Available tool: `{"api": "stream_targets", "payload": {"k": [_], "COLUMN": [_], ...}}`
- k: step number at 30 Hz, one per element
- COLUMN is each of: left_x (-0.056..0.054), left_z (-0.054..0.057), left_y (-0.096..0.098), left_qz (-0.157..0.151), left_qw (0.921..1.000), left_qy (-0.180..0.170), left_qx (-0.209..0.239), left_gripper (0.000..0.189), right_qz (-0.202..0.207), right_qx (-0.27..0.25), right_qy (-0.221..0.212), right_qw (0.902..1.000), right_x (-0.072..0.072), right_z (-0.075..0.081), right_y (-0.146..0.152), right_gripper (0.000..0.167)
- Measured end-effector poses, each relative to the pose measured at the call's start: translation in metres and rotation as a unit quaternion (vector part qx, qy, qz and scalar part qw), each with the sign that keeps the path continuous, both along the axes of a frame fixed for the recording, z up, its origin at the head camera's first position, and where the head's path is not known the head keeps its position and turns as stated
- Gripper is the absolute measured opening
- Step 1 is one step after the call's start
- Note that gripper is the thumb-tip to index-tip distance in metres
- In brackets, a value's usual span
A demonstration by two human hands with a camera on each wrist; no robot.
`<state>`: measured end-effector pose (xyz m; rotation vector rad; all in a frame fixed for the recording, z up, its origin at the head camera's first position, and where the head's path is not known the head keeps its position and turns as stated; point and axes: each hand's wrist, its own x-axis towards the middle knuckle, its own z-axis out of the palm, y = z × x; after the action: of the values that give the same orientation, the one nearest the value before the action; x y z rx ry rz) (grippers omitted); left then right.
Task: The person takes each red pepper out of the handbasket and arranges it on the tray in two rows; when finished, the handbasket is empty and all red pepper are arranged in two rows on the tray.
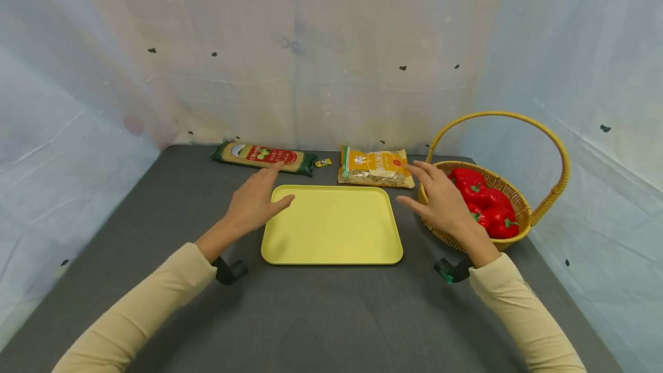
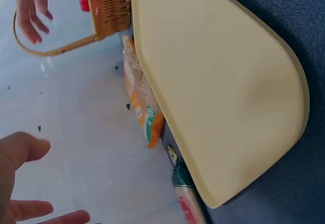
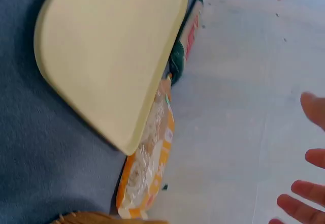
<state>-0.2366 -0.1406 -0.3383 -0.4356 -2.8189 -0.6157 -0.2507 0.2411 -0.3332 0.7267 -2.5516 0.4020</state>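
Observation:
A pale yellow tray lies on the dark table between my two hands. Above its left edge my left hand hovers with fingers extended, holding nothing. My right hand is raised between the tray and the wicker basket, its fingers spread and holding nothing. Inside the basket sit several red bell peppers. Behind the tray, a long green-ended packet with a red label lies at the left. An orange and clear packet of dried noodles lies behind its right side.
Between the two packets is a tiny yellow sachet. The basket's tall arched handle rises at the right. Pale sheeting hangs behind the table and along both sides.

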Motion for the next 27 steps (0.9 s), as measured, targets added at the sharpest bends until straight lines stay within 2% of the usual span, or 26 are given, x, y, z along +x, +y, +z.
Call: {"api": "stream_targets", "payload": {"k": [4,7,10,14,18,21,27], "left_x": [-0.004,-0.009,-0.014,-0.020,-0.021,-0.023,-0.033], "left_z": [-0.009,-0.019,-0.030,-0.043,-0.051,-0.054,-0.071], "left_y": [-0.006,-0.013,-0.021,-0.031,-0.038,-0.040,-0.045], "left_qz": [0.013,0.005,-0.005,-0.005,0.001,0.005,0.017], "left_qw": [0.9985,0.9958,0.9918,0.9873,0.9827,0.9744,0.9551], "left_qy": [0.010,0.005,-0.010,-0.035,-0.070,-0.114,-0.199], "left_qx": [0.051,0.092,0.127,0.155,0.172,0.194,0.219], "left_gripper": [0.065,0.060,0.057,0.056,0.059,0.063,0.071], "right_qz": [0.002,0.005,0.003,-0.026,-0.068,-0.094,-0.127], "right_qx": [-0.065,-0.107,-0.144,-0.186,-0.212,-0.214,-0.194], "right_qy": [0.041,0.075,0.080,0.035,-0.024,-0.058,-0.100], "right_qw": [0.9971,0.9915,0.9864,0.9815,0.9745,0.9705,0.9677], "right_x": [-0.007,-0.016,-0.024,-0.032,-0.035,-0.037,-0.042], "right_z": [-0.001,-0.002,-0.004,-0.010,-0.013,-0.014,-0.011], "right_y": [0.015,0.030,0.046,0.067,0.084,0.094,0.106], "right_gripper": [0.060,0.055,0.052,0.052,0.056,0.061,0.070]}}
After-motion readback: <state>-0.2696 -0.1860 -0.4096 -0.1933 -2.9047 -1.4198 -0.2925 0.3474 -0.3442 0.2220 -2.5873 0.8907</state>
